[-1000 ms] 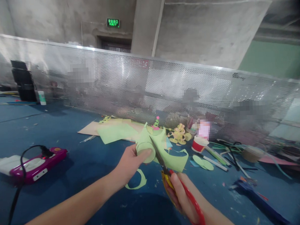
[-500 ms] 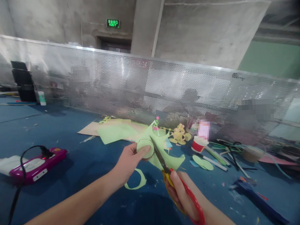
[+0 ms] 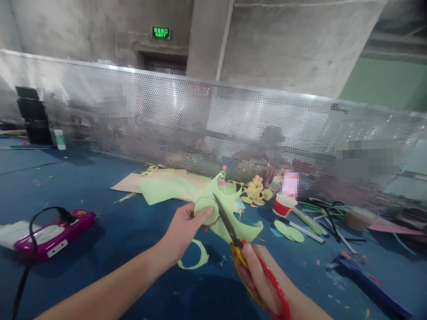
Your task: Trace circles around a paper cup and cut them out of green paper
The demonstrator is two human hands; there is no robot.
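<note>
My left hand (image 3: 188, 227) pinches a sheet of light green paper (image 3: 228, 211) at a round outline, with the thumb lying across the circle. In my right hand (image 3: 259, 276) is a pair of scissors (image 3: 234, 234) with red and yellow handles. Their dark blades point up and to the left, against the paper along the circle's right edge. A curved notch runs into the sheet's upper right. On the blue table below my left hand lies a ring-shaped green paper offcut (image 3: 194, 256).
Green paper discs (image 3: 289, 231) lie to the right, near a red and white paper cup (image 3: 283, 205) and yellow cutouts (image 3: 256, 191). A purple power strip (image 3: 56, 235) sits at left. Behind stands a perforated metal screen (image 3: 183, 114). A dark blue tool (image 3: 371, 285) lies lower right.
Almost nothing differs. The scissor handles in my right hand have shifted very slightly; my left hand and the paper stay in place.
</note>
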